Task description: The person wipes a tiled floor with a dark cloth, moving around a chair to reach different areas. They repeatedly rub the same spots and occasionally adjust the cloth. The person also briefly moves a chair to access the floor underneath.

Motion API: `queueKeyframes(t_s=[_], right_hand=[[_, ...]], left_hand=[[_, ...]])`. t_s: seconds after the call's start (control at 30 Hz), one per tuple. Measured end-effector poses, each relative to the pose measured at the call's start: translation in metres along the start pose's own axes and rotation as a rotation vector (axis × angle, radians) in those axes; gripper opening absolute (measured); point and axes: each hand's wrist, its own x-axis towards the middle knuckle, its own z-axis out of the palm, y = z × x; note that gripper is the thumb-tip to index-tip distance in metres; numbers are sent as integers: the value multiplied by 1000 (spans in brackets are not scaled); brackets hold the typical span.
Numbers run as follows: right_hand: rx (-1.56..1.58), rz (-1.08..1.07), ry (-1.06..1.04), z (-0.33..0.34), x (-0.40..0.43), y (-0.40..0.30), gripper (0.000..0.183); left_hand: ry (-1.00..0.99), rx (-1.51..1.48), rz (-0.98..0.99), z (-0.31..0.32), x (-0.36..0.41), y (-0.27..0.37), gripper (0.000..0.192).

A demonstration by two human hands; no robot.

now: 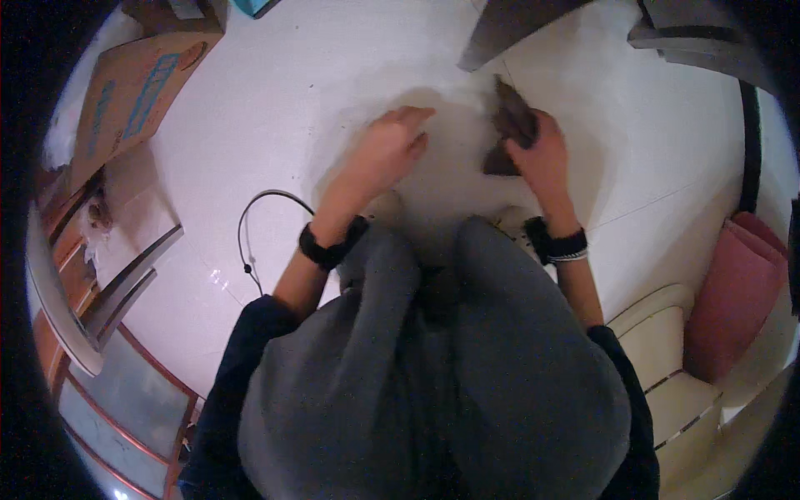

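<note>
My right hand (545, 153) grips a dark brown, soft-looking item (515, 115), blurred; it may be cloth or a brush, I cannot tell which. A darker flat piece (501, 161) shows just below it, beside my thumb. To the left, my left hand (400, 134) is over the pale tiled floor (462, 131) with its fingers partly bent and nothing seen in them. Small dark specks lie on the floor near it. Both wrists wear black bands. Grey-clad knees fill the lower middle of the view.
A cardboard box (134, 103) stands at the upper left. A thin black cable (240, 231) curves over the floor by my left forearm. Grey furniture parts (512, 28) reach in at the top right. A cream plastic chair (662, 350) and a pink folded item (734, 300) are at the right.
</note>
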Motion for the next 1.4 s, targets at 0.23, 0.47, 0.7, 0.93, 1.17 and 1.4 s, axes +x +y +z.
queueKeyframes(t_s=[0.23,0.47,0.7,0.93,1.17,1.4], right_hand=[[-118,203,-6,-34,11,83,62],[4,114,-7,-27,7,97,57],[45,179,-9,-22,6,77,54],[34,243,51,-35,19,71,53],[86,361,92,-34,22,93,52],[10,322,-5,-30,23,90,54]], left_hand=[[46,241,243,60,35,15,46],[-256,116,213,91,62,38,61],[132,82,136,86,81,29,55],[-67,445,570,125,94,26,39],[-36,560,399,83,46,-43,34],[-139,703,133,-5,0,-57,39]])
